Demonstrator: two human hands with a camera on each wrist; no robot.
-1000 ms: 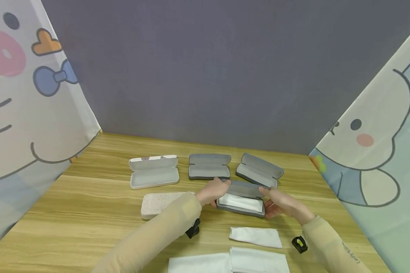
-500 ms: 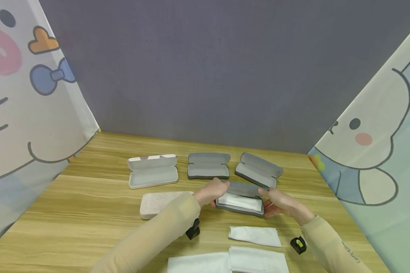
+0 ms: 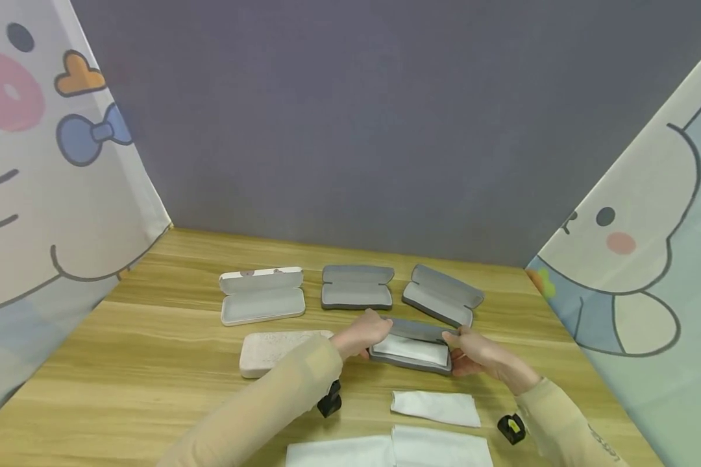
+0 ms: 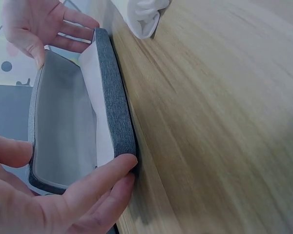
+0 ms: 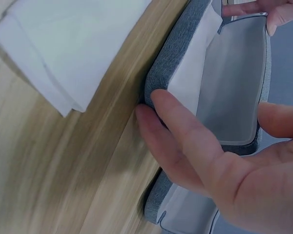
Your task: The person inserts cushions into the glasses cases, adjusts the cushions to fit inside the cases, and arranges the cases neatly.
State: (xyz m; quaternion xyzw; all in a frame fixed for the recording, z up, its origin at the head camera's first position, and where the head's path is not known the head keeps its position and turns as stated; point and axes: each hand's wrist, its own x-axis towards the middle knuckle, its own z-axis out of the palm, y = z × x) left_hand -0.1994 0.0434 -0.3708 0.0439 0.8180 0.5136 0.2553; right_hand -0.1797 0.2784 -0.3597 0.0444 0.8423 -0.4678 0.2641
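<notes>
A grey fabric-covered glasses case (image 3: 410, 366) sits partly open on the wooden table, with a folded white cloth (image 3: 411, 350) lying in its base. My left hand (image 3: 363, 329) grips its left end, the thumb on the lid and the fingers at the base's corner, as the left wrist view shows. At the other end my right hand (image 3: 476, 351) holds it the same way, thumb on the lid (image 5: 234, 83) and two fingers (image 5: 161, 105) against the base. The lid leans over the cloth, its grey lining facing me.
Behind stand open cases: a white-edged one (image 3: 263, 305), a grey one (image 3: 357, 295) and another grey one (image 3: 441, 301) at an angle. A closed pale speckled case (image 3: 269, 350) is by my left forearm. White cloths (image 3: 435, 407) lie in front, with larger ones (image 3: 441, 446) nearer me.
The lid of the held glasses case has tipped down and forward a little, with both thumbs on it. The other cases and the cloths have stayed put.
</notes>
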